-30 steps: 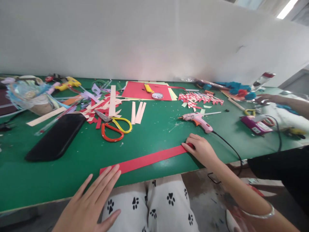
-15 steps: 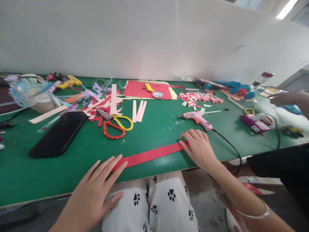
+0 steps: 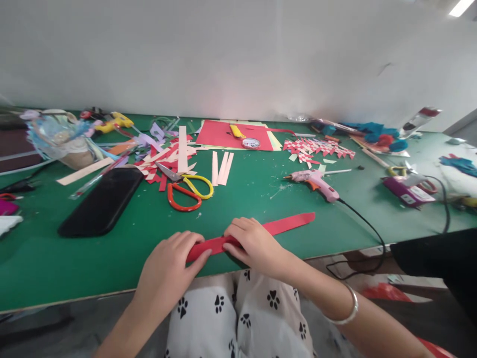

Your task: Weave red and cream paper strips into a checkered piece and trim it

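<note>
A long red paper strip (image 3: 286,223) lies near the front edge of the green table (image 3: 112,258). My left hand (image 3: 169,266) is closed on the strip's left end, thumb on top. My right hand (image 3: 253,243) grips the strip near its middle, fingers curled over it. The strip's right part stretches free toward the pink glue gun (image 3: 315,180). The two hands sit close together above my lap.
Orange and yellow scissors (image 3: 188,188) and a black phone (image 3: 102,201) lie left of centre. Cut paper strips (image 3: 221,169), red card (image 3: 231,135) and a woven red-white piece (image 3: 316,148) lie farther back. The glue gun's cord (image 3: 367,223) runs off the front edge. More tools lie at the right.
My right hand slid left along the red strip from its right end to its middle. My left hand went from flat to gripping the strip's left end. The other person's hand at right is gone.
</note>
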Demonstrator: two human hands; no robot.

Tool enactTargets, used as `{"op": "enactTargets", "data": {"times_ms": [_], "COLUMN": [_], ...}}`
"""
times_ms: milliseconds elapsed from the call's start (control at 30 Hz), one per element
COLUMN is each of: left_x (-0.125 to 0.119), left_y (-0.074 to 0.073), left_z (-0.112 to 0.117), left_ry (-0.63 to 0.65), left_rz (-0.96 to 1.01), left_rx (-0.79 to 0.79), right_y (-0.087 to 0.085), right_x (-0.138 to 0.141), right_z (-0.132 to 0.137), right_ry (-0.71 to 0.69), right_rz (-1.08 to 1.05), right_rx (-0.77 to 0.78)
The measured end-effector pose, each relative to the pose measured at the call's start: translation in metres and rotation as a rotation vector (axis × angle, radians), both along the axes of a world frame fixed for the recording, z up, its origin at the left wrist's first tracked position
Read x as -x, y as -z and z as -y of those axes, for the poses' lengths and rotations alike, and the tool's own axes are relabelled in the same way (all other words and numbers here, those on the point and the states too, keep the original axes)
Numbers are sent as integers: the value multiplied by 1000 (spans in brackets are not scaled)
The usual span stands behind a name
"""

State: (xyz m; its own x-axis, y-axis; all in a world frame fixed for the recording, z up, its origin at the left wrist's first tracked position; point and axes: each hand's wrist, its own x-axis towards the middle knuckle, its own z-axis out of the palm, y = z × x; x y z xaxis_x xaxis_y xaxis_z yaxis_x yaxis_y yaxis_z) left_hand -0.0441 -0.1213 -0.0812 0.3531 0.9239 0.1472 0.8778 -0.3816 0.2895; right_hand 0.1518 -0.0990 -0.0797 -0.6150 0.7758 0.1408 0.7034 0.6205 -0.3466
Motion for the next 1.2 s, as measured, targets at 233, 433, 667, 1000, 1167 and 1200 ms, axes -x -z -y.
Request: {"op": "enactTargets", "data": {"times_ms": [233, 433, 667, 1000, 1167, 1200], "left_x": [2, 1, -2, 19, -9, -15], "left_y": [3, 4, 3, 4, 14, 16], "left_z": [8, 11, 8, 14, 31, 32], "left_ry": [-124, -164, -176, -50, 290, 298], "left_rz": [-111, -140, -144, -200, -161, -147], "left_rx": [-114, -97, -38, -309, -529, -529], "right_y": [7, 9, 12, 10, 10, 10], "right_x": [12, 13, 13, 14, 14, 14], "right_z": [6, 6, 5, 3, 2, 2], "right_ry": [174, 182, 196, 198, 193, 193], "right_rz": [83, 46, 42, 88, 84, 84], "right_rx": [-136, -151, -154, -94, -85, -80]}}
